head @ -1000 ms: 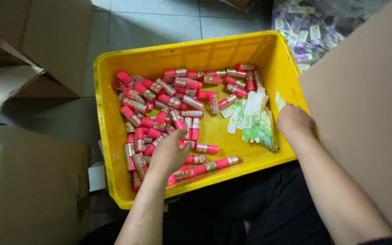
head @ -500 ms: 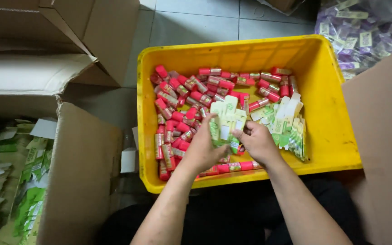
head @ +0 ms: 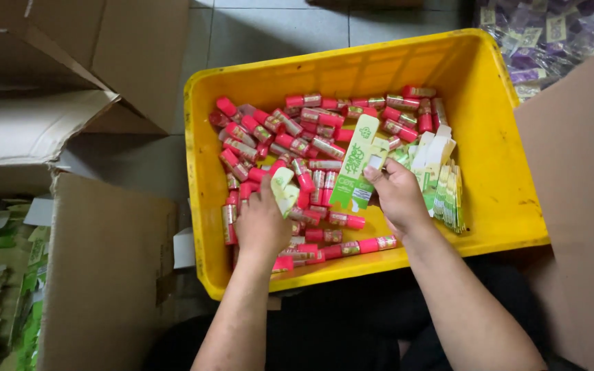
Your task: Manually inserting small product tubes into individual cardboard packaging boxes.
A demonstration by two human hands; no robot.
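1. The right hand [head: 399,196] is closed on a flat green-and-white carton [head: 356,165], pinching its lower right edge; the carton's long axis runs up and away from the person, tilted slightly right.
2. The left hand [head: 262,223] rests curled over the pink tubes [head: 290,148], gripping a pale green piece [head: 282,184]; what it is I cannot tell.
3. Both sit inside the yellow crate [head: 503,199]. A stack of flat cartons [head: 445,185] stands just right of the right hand, nearer to it than to the left.

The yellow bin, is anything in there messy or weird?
The pink tubes lie jumbled every which way in the yellow bin, not in rows. The flat green cartons stand stacked neatly at the right. Nothing looks broken or spilled.
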